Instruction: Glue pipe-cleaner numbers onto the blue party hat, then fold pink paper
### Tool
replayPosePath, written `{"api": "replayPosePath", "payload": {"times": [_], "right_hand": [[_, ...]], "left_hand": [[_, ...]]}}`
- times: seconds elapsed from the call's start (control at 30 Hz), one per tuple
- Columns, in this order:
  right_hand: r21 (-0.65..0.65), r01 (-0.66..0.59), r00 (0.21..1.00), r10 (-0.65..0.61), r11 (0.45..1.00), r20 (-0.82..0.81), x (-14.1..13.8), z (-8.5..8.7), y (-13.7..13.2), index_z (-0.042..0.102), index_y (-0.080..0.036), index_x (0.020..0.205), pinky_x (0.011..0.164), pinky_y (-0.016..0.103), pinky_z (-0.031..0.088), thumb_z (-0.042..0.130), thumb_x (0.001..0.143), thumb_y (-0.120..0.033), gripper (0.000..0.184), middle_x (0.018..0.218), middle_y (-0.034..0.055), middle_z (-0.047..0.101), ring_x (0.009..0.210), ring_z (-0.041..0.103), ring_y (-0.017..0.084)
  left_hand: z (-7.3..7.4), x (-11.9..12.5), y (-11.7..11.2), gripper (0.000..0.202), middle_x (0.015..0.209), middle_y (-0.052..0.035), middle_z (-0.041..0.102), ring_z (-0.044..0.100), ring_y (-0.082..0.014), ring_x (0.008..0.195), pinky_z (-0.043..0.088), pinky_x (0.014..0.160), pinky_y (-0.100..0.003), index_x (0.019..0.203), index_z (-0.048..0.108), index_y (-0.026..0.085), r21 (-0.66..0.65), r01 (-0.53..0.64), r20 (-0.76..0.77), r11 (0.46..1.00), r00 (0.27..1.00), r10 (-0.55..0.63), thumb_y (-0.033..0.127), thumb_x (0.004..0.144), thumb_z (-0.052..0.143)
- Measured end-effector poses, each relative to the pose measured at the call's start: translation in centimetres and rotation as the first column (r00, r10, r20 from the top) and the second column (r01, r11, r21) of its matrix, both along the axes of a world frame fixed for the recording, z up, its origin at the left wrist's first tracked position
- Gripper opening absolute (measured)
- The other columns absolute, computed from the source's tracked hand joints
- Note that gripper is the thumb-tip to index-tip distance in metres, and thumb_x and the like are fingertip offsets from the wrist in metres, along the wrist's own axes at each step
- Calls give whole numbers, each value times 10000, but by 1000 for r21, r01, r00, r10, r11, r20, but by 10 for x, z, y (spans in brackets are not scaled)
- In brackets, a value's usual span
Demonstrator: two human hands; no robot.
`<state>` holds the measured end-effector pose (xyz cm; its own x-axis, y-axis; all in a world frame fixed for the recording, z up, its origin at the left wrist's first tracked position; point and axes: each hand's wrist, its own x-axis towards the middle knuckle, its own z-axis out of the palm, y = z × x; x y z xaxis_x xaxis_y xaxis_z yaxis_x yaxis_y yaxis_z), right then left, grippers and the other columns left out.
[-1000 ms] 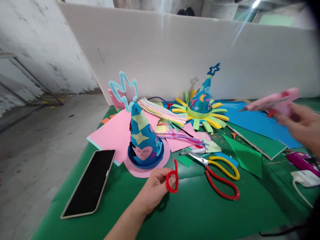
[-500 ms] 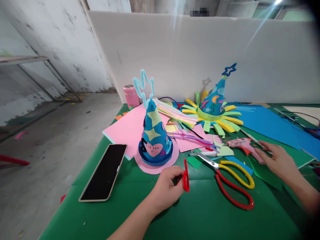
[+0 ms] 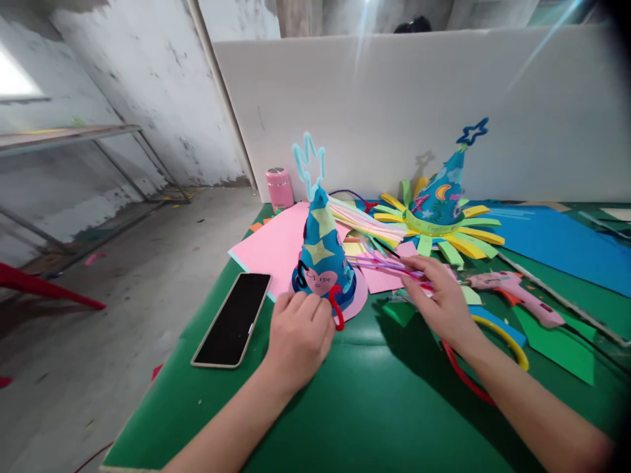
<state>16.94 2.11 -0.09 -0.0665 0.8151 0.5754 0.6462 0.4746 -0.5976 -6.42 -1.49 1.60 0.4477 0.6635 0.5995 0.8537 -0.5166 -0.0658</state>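
Note:
My left hand point(image 3: 300, 335) is closed on a bent red pipe cleaner point(image 3: 337, 309), which sticks out past the fingers in front of a blue paper cone hat point(image 3: 325, 236). That hat carries yellow stars, a pink heart and a light-blue pipe-cleaner shape on its tip. My right hand point(image 3: 438, 299) reaches over loose purple pipe cleaners point(image 3: 382, 263), thumb and fingers apart, with nothing visibly held. Beneath my right forearm are scissors point(image 3: 515, 348) with yellow and red handles, their blades hidden. A pink glue gun point(image 3: 522, 295) lies to the right of that hand.
A phone point(image 3: 233, 320) lies at the left of the green table point(image 3: 345, 414). Further back are a pink bottle point(image 3: 280, 189), pink paper point(image 3: 276, 243), and a second blue hat point(image 3: 441, 194) with a yellow-green strip brim. Blue sheets point(image 3: 566, 243) cover the back right.
My right hand has left the glue gun's side and moved left over the pipe cleaners. My left hand has turned knuckles-up, bringing the red pipe cleaner to the hat's front. The view has shifted left.

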Motion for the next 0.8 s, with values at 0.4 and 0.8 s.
{"api": "replayPosePath", "payload": {"times": [0.4,0.8], "right_hand": [[-20,-203,951,192,979,-241,-65,-9,25,417,-223,1198,828,380,432,437,845,-296,361,1109,86,510,992,502,209],[-31,-271,929,253,962,-271,-79,-13,36,358,-265,1266,934,421,364,367,881,-315,388,1273,67,423,1159,401,218]], "left_hand": [[-1,-6,15,240,528,-28,510,428,-178,587,259,625,-346,544,520,177,266,-159,-227,951,948,222,141,770,448],[-5,-5,25,261,562,-27,521,424,-195,620,237,680,-389,569,502,200,206,-198,-254,958,935,247,188,810,403]]}}
